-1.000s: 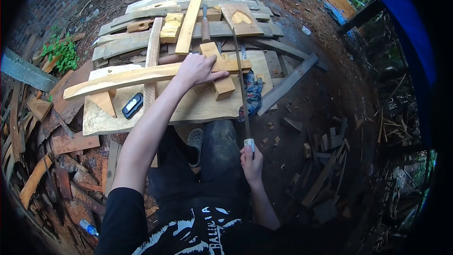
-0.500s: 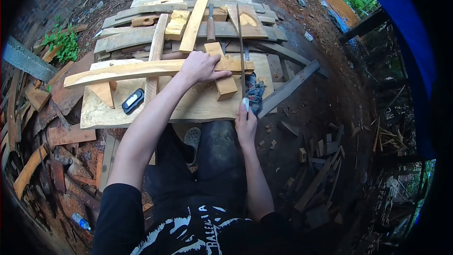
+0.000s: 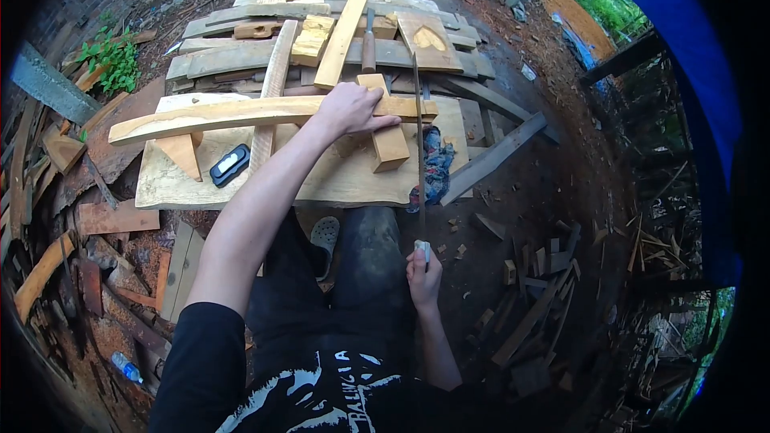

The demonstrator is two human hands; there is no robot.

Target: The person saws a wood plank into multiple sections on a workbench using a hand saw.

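Observation:
My right hand (image 3: 423,279) is wrapped around the pale handle of a handsaw (image 3: 421,168), held low in front of my right thigh. The narrow blade points away from me and crosses the right end of a long, slightly curved wooden strip (image 3: 216,115). My left hand (image 3: 351,110) grips that strip from above near its right end, thumb stretched to the right. A squared wooden block (image 3: 390,150) lies crosswise by the left hand, touching the strip. A notched slat (image 3: 267,104) runs under the strip further left.
The plank bench (image 3: 321,188) carries a black case (image 3: 230,165), a chisel (image 3: 368,48), a board with a heart-shaped hollow (image 3: 427,42) and a crumpled cloth (image 3: 435,167). Offcuts (image 3: 545,297) litter the ground on both sides. A diagonal brace (image 3: 497,156) juts out at right.
My right hand has drawn the saw back toward my body, so more blade shows on the near side of the strip. The left hand stays on the wood; the view has shifted slightly.

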